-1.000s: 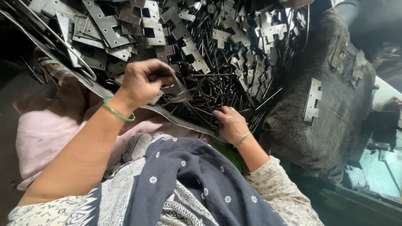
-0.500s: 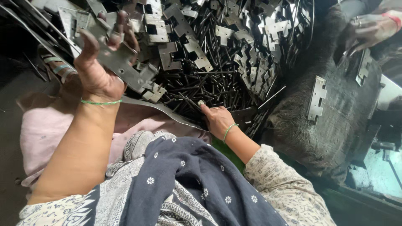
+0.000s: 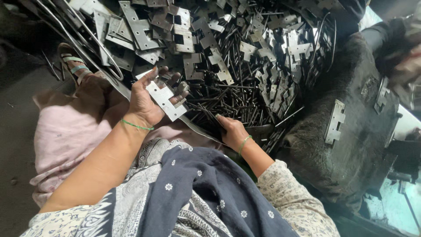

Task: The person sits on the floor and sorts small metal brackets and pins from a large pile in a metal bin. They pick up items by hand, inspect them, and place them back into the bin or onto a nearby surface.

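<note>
Compared with half a second earlier, the left hand (image 3: 147,103) is seen lowered from the upper left of the view toward the lap, and the flat metal hinge plate (image 3: 165,100) gripped in it is now turned so that its pale face is shown. The plate is held between the thumb and the curled fingers, just above the pink cloth (image 3: 66,136) over the knee. The right hand (image 3: 232,131) is found almost where it was, at the near edge of the heap, closed around thin dark metal pins (image 3: 245,101); how many are gripped cannot be told, since the fingers are partly buried.

The far side of the heap of hinge plates (image 3: 206,48) is cut off by the top of the frame. A blurred hand of another person (image 3: 408,70) is cut off at the right edge, and what it does cannot be made out.

A sandalled foot (image 3: 74,68) is seen at the left, beside bent metal rods (image 3: 83,44). A dark, worn sack-like block (image 3: 351,145) is placed at the right, with a single hinge plate (image 3: 335,120) lying on it. The lower view is blocked by a dark blue flowered scarf (image 3: 197,193).
</note>
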